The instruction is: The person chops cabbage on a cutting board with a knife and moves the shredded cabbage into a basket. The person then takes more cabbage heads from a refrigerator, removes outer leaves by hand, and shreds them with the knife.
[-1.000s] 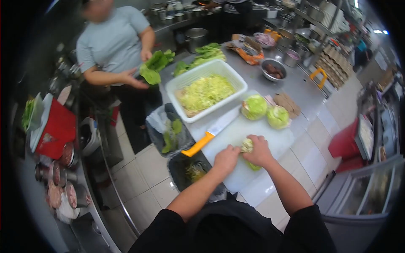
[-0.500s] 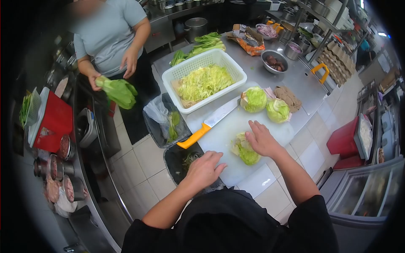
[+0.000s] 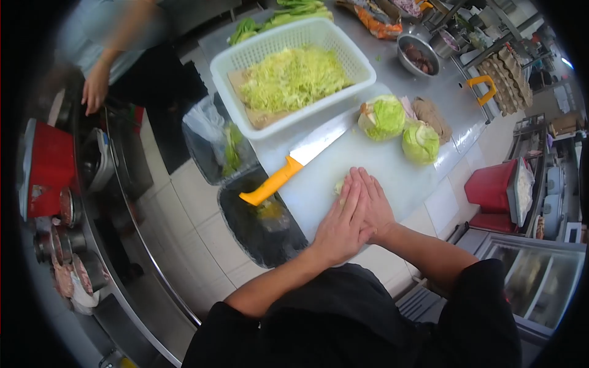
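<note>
Lettuce (image 3: 338, 186): one piece, just below the centre of the frame, on the board; mostly hidden by the hands, only a small pale green edge showing at their left.
Hands: two, pressed together over the lettuce; the left hand (image 3: 342, 224) comes in from the lower left, the right hand (image 3: 378, 211) from the lower right.
Grip: fingers straight and close together on both hands; whether either closes around the lettuce I cannot tell.
Board (image 3: 402, 187): one, white, centre of the frame, under the hands.
Knife (image 3: 296, 163): one, left of the hands, lying at a slant; blade on the board, yellow handle jutting past its left edge.
Heads: two, round and green, right of centre above the hands; one head (image 3: 383, 116) is higher and to the left, the other (image 3: 421, 142) lower and to the right.
Basket (image 3: 311, 109): one, white and perforated, upper middle, above the knife, with a heap of shreds (image 3: 294, 80) inside.
Bins: two, dark, left of the board; the upper bin (image 3: 201, 161) holds a pale plastic bag (image 3: 207, 126) and green leaves, the lower bin (image 3: 248, 236) some scraps.
Bowl (image 3: 407, 64): one, metal, upper right, holding several brown lumps.
Greens (image 3: 288, 15): a leafy pile at the top, behind the basket; count unclear.
Table (image 3: 454, 92): one, steel, under the board and bowl.
Co-worker: one person, upper left, one hand (image 3: 95, 89) hanging down, clear of the basket.
Red tubs: two, one (image 3: 49, 165) at far left, one (image 3: 491, 187) at right.
</note>
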Demonstrator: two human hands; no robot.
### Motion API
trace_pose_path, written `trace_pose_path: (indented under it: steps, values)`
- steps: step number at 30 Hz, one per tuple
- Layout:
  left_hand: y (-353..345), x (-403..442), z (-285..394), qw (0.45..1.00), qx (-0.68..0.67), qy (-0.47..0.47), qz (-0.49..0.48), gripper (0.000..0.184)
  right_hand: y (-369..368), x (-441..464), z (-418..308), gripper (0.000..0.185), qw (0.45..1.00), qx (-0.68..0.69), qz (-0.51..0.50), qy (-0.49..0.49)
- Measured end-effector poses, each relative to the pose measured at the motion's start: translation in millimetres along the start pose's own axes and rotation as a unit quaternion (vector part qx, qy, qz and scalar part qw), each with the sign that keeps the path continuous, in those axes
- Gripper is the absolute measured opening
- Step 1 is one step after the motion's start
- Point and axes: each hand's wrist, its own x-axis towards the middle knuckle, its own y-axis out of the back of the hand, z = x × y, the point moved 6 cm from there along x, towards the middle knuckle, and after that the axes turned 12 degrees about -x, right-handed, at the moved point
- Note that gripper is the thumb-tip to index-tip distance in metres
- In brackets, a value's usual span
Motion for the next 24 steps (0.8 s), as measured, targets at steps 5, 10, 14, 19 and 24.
trace_pose_path:
  steps: [5,10,14,19,24]
  values:
    - [72.9,-14.1,-0.2,0.990,0.125,0.024,0.053,0.049,22.2,3.0,2.8,0.075,0.996,0.078,0.030,-0.017]
    - [66.5,-29.3,-4.8,0.982,0.184,0.041,-0.029,0.027,15.7,-4.7,8.0,0.075,0.986,0.136,0.097,-0.008]
    - [23.7,-23.7,-16.5,0.974,0.225,0.018,-0.029,0.024,10.3,-11.7,23.7,0.073,0.960,0.248,0.128,-0.002]
    - [14.9,-12.4,-25.2,0.981,0.188,-0.020,0.049,0.016,-0.1,-16.9,43.7,0.070,0.921,0.370,0.120,0.011]
    - [5.6,2.9,-30.3,0.981,0.177,-0.020,0.079,0.009,-3.1,-20.5,45.3,0.062,0.896,0.414,0.154,-0.042]
